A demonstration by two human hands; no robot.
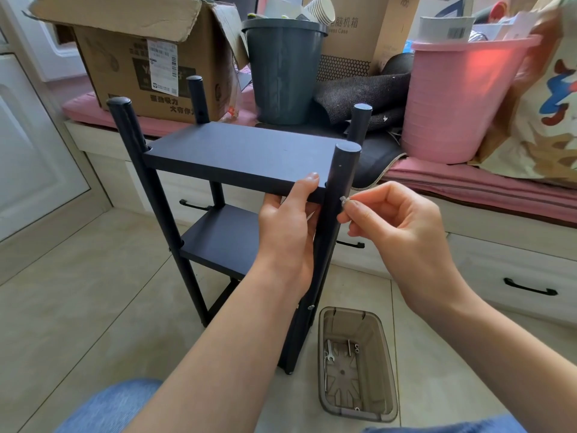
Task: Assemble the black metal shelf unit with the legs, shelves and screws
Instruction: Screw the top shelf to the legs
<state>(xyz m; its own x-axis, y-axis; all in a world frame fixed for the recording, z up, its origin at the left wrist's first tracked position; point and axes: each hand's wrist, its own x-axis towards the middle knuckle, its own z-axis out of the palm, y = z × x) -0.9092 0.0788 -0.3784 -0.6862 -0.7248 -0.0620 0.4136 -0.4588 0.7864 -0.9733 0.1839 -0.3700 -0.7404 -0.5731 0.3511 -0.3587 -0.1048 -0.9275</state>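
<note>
Denim knees (125,404) frame a tray (388,364) of spare hardware. Left hand (288,226) grips the top shelf (243,151) edge, thumb above, steadying the rigid, probably light rack on the floor. Right hand (396,214) pinches a small, slippery-looking screw (343,200) against the front leg (331,232).

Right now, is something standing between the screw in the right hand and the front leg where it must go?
Nothing visible: the right hand pinches the screw right against the front right leg.
</note>
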